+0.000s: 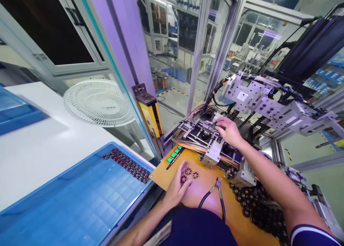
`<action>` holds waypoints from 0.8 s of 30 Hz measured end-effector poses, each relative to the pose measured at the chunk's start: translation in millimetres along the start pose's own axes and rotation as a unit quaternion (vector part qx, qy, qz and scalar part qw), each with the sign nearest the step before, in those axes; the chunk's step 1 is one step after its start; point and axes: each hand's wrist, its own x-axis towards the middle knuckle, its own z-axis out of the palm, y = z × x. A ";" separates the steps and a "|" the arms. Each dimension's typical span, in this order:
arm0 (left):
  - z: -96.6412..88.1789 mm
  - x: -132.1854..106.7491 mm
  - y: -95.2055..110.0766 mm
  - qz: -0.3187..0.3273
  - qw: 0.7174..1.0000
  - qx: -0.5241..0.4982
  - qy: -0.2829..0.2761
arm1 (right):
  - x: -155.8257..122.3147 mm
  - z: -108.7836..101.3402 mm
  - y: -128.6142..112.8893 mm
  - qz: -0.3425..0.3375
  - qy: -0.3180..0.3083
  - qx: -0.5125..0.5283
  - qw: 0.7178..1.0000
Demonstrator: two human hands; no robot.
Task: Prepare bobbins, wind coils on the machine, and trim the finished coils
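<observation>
Head view showed a person's two bare hands working at a flat yellow-orange board [166, 176] and a silver metal fixture of rods and blocks [214, 153] beyond it. The left hand [176, 188] rested low at the board, thumb and fingers parted and loosely curved beside three small dark-and-gold rings [195, 175]; that curve seemed to keep them gathered, though I cannot tell whether it touched the leftmost. The right hand [229, 131] reached to the fixture's far part, fingertips drawn close together, perhaps for fine control; whether they pinched anything cannot be told.

Black-handled metal cutters [218, 184] lay spread on the board, handles toward the person, presumably for an easy grasp. To their right, a heap of dark round parts [255, 203] sat near the forearm. On the left, a shallow blue plastic tray [88, 199] held a band of small dark rings [127, 163] along its far right side, likely grouped there to be within reach.
</observation>
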 end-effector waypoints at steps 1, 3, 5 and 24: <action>2.1 0.6 -1.4 0.002 1.000 -0.007 -0.004 | 12.3 6.6 10.0 -0.008 -0.006 -0.017 1.000; 4.0 0.5 -4.0 0.007 1.000 -0.015 -0.006 | 27.8 19.1 25.8 -0.025 -0.026 -0.044 0.998; 4.6 -0.9 -7.7 0.009 1.000 -0.016 0.004 | 32.9 28.4 36.5 -0.038 -0.045 -0.062 0.996; 5.0 -1.1 -17.3 0.022 0.998 -0.037 -0.045 | 36.7 40.4 28.9 0.037 -0.140 -0.200 0.969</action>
